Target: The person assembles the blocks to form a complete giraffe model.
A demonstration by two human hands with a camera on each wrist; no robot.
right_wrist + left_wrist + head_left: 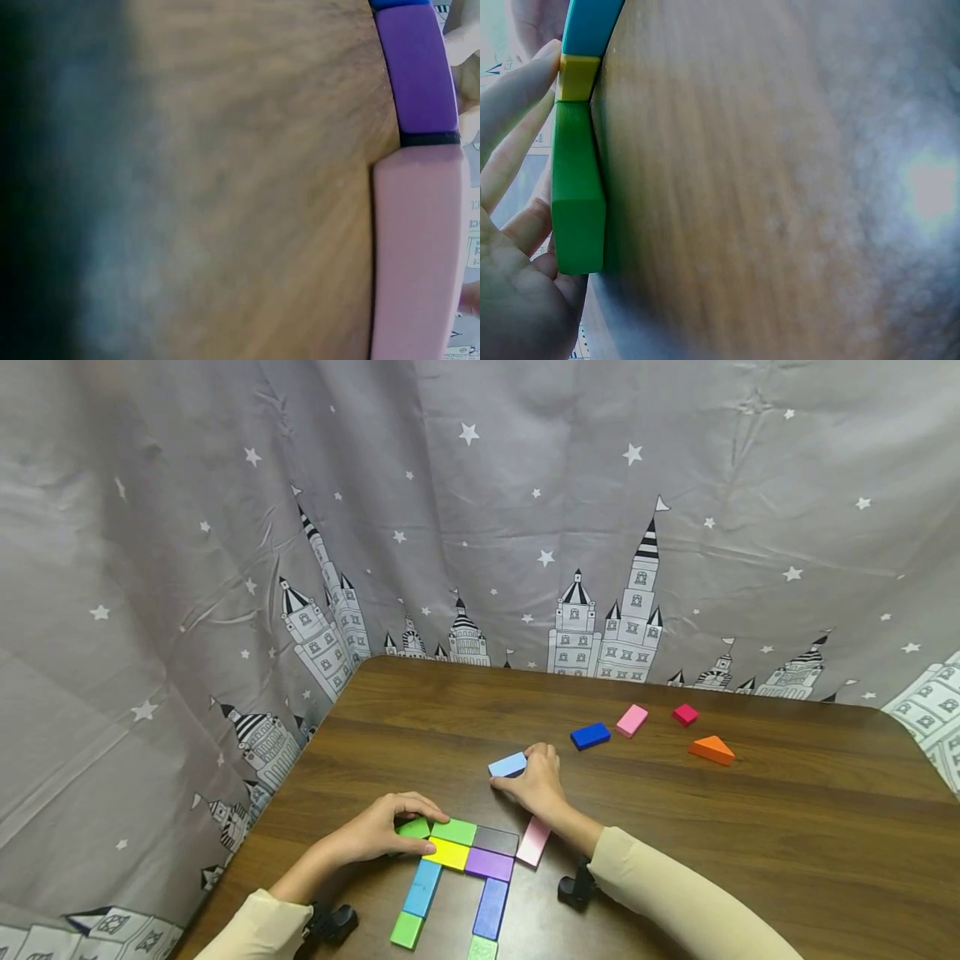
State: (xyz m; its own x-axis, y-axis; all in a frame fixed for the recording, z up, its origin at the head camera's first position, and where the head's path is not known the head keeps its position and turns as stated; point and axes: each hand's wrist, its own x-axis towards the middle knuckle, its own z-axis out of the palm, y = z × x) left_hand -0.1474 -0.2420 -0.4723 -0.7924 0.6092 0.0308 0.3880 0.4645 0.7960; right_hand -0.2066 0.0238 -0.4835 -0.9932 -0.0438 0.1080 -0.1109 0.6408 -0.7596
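My right hand [538, 781] grips a light blue block [507, 765] between thumb and fingers, beyond the arranged blocks. The left hand [378, 828] curves round a green block [414, 828] at the arrangement's left end. Its thumb tip touches the yellow block [448, 853], and a fingertip rests at the edge of a light green block [454, 832]. In the left wrist view, the green block [579, 172] stands beside the left palm. Right of the yellow lies a purple block [489, 864], with a dark block [497, 840] behind it.
Two legs of blocks extend toward me, one with a teal block [423, 887], the other a blue-violet block [491, 908]. A pink block [533, 842] slants at the right. Farther back lie a blue block [590, 736], a pink one [632, 720], a red one [685, 715] and an orange triangle [712, 749].
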